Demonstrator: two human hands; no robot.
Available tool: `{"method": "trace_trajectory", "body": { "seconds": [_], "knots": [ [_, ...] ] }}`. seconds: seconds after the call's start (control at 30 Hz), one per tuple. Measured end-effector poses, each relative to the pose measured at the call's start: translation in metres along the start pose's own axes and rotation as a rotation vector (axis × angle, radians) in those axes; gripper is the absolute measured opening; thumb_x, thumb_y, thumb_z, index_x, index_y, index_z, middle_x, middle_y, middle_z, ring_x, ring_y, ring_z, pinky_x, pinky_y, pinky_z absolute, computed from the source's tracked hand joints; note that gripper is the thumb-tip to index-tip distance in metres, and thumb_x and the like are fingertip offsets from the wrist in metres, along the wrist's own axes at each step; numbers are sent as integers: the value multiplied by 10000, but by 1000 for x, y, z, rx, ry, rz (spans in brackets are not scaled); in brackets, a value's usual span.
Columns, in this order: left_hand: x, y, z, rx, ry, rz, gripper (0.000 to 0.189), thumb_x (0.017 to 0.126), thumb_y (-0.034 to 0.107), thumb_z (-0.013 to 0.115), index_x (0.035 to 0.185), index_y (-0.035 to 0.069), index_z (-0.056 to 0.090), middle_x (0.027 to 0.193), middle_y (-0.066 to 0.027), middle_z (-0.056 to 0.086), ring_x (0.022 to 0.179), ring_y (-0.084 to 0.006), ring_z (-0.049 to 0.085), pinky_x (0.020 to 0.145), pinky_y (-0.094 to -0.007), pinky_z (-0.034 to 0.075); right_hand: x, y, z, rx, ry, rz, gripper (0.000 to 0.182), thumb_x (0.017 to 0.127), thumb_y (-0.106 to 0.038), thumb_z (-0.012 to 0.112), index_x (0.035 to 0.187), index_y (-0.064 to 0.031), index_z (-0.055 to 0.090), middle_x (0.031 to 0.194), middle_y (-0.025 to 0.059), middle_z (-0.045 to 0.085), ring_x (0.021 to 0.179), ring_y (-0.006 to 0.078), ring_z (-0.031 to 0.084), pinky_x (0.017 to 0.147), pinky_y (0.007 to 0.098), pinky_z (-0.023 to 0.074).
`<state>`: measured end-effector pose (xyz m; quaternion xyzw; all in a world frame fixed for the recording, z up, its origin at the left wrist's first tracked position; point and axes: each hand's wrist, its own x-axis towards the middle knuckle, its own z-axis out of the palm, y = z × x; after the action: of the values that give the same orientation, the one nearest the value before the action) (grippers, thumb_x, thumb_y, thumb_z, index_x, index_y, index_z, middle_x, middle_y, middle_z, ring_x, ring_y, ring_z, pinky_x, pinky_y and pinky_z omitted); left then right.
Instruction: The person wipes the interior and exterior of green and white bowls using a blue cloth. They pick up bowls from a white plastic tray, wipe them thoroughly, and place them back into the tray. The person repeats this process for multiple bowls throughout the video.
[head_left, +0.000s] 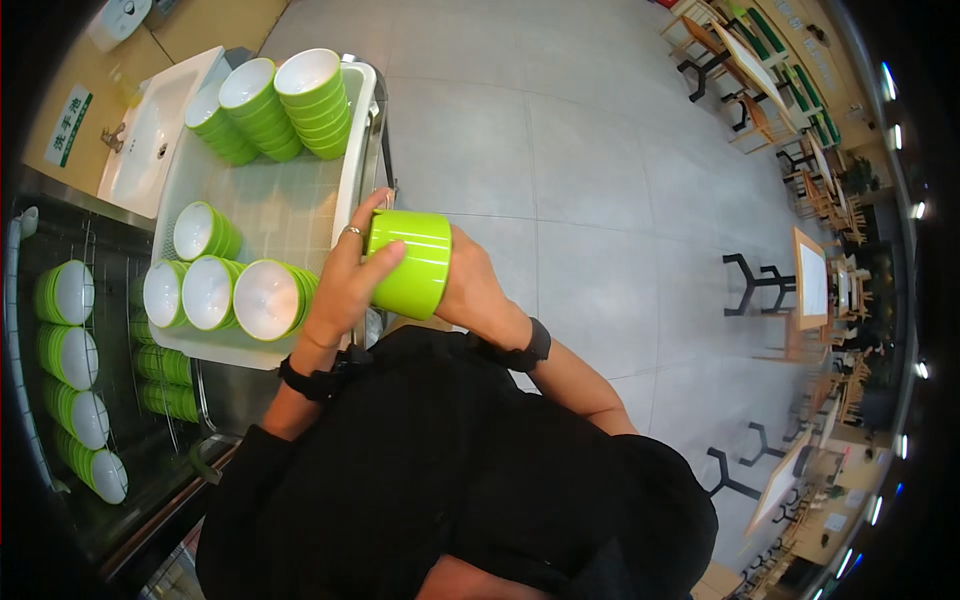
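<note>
Between my two hands is a shiny green cup or small stack of cups (410, 264), tilted on its side. My left hand (351, 270) grips its left side, thumb across the surface and a ring on one finger. My right hand (469, 277) holds it from the other side, its fingers mostly hidden behind. To the left lies a white plastic tray (358, 124) on a metal cart. Stacks of green bowls with white insides (319, 105) stand at its far end, and more nested bowls (268, 300) lie tipped at its near end.
A white washbasin (142, 161) with a tap adjoins the tray's far left. Wire racks in a dark cabinet at the left hold rows of green bowls (75, 356). Grey floor tiles (592, 172) stretch to the right, towards wooden tables (810, 277) and chairs.
</note>
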<state>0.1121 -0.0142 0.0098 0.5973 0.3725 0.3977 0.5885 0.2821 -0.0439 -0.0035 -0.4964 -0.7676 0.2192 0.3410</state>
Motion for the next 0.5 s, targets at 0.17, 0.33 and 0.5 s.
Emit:
{"method": "trace_trajectory", "body": {
  "seconds": [0.17, 0.33, 0.5],
  "knots": [
    [0, 6, 4, 101, -75, 173, 761, 803, 359, 631, 1400, -4, 329, 1168, -100, 517, 1114, -194, 476, 1018, -309, 314, 1, 17, -7, 982, -212, 428, 325, 851, -213, 620, 1137, -68, 570, 1045, 100, 631, 926, 243, 623, 679, 368, 515],
    [4, 11, 20, -184, 12, 253, 897, 757, 464, 635, 1430, -1, 267, 1198, -88, 472, 1143, -191, 439, 1018, -304, 291, -1, 17, -19, 1839, -66, 518, 413, 934, -196, 542, 1315, -75, 437, 1204, 45, 565, 1062, 155, 581, 862, 307, 507],
    [12, 16, 15, -258, -39, 166, 791, 822, 429, 569, 1421, 1, 279, 1212, -78, 466, 1156, -177, 433, 1016, -307, 297, 5, 6, -22, 1505, -104, 361, 368, 905, -214, 592, 1234, -63, 522, 1223, 76, 558, 1120, 206, 552, 960, 339, 444]
  ]
}}
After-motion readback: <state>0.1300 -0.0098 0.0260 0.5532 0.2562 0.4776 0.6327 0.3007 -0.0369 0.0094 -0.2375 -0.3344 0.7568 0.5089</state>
